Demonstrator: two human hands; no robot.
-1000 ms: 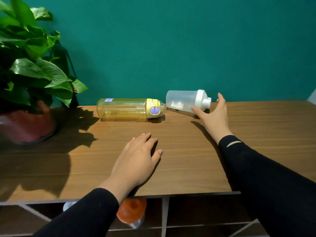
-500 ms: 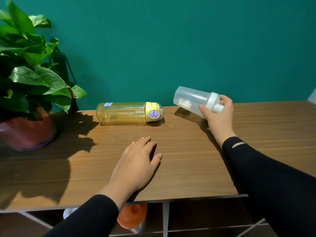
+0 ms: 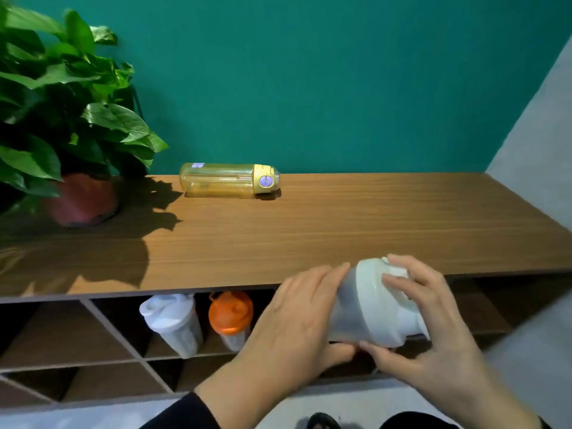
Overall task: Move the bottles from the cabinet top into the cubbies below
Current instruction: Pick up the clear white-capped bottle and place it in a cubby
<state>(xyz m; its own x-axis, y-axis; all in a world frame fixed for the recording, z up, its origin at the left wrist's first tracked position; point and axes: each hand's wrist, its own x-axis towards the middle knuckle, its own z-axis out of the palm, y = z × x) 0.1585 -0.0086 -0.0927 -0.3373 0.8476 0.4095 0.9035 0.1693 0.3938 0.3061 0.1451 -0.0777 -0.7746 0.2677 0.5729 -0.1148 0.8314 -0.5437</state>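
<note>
Both hands hold a translucent white shaker bottle (image 3: 368,308) in front of the cabinet's front edge, at the level of the top cubby row. My right hand (image 3: 433,332) wraps its white lid end. My left hand (image 3: 297,323) covers its body, hiding most of it. A yellow bottle (image 3: 227,181) with a yellow cap lies on its side at the back of the wooden cabinet top (image 3: 309,230). In one cubby (image 3: 123,329) below stand a white-lidded shaker (image 3: 173,320) and an orange-lidded shaker (image 3: 230,317).
A potted green plant (image 3: 71,119) in a red-brown pot stands at the top's left end. A teal wall runs behind, a grey wall (image 3: 532,144) at the right. Diagonal dividers split the cubbies at lower left.
My right hand lifted the white shaker off the top and brought it down toward me, in front of the cubbies. My left hand left the top and took hold of the bottle's body.
</note>
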